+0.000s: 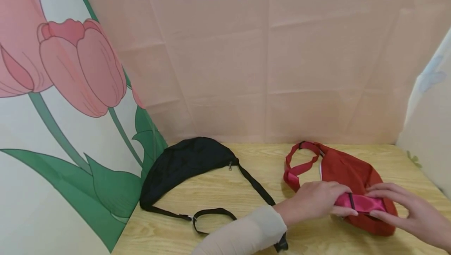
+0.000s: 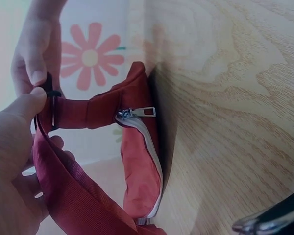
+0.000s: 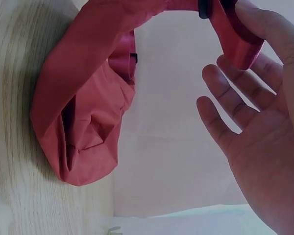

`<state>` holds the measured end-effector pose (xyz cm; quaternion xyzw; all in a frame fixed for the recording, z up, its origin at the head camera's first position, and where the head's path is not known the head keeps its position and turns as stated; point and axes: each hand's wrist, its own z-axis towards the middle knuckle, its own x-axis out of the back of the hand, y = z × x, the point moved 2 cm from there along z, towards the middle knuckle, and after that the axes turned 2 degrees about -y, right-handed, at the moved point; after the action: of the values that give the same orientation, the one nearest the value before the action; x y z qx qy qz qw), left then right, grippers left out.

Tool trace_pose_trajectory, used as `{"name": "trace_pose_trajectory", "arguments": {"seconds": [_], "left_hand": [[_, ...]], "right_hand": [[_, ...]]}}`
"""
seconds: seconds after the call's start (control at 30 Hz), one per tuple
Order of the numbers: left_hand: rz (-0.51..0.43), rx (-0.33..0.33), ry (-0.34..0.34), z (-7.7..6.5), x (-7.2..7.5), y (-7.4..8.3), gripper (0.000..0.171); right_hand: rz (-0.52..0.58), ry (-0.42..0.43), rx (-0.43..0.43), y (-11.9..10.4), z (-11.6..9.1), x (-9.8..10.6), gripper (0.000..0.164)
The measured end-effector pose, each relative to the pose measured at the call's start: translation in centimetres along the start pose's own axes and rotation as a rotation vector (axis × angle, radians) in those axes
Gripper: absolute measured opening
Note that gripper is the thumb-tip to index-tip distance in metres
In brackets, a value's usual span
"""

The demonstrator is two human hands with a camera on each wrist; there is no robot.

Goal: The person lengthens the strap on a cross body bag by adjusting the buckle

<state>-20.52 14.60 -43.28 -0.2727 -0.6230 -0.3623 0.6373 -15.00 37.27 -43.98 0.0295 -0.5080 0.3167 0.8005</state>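
Note:
A red waist bag [image 1: 349,169] lies on the right of the table, its white-edged zip with a metal puller [image 2: 146,112] showing in the left wrist view. Above it, my left hand [image 1: 313,204] pinches the bag's shiny red strap [image 1: 368,203] beside a black slider [image 1: 351,200]. My right hand [image 1: 405,208] holds the strap's folded loop [image 3: 242,51] between thumb and fingers, farther right. The other fingers of that hand spread loosely below the loop in the right wrist view. Another strap loop [image 1: 304,167] curls over the table left of the bag.
A black waist bag [image 1: 190,161] lies on the wooden table [image 1: 246,192] to the left, its black strap [image 1: 258,186] trailing toward me under my left sleeve [image 1: 250,231]. A pinkish cloth backdrop [image 1: 229,71] stands behind, and a tulip-print panel [image 1: 70,137] rises at the left.

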Motion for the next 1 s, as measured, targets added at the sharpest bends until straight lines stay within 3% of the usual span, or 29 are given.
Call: {"name": "trace_pose_trajectory", "arguments": {"seconds": [0.4,0.7,0.87,1.0], "left_hand": [[0.036,0.006,-0.004,0.3,-0.2,0.3,0.053],[0.042,0.013,0.015,-0.3,-0.9,0.1,0.051],[0.036,0.001,0.023,-0.4,-1.2,0.1,0.047],[0.042,-0.008,0.039,-0.3,-1.1,0.1,0.045]], "right_hand": [[-0.016,-0.050,-0.075,-0.9,0.5,-0.3,0.052],[0.036,0.030,-0.055,-0.2,-0.9,-0.3,0.054],[0.039,-0.048,-0.120,-0.4,-0.6,-0.5,0.050],[0.034,-0.054,-0.089,-0.8,0.0,-0.7,0.049]]}}
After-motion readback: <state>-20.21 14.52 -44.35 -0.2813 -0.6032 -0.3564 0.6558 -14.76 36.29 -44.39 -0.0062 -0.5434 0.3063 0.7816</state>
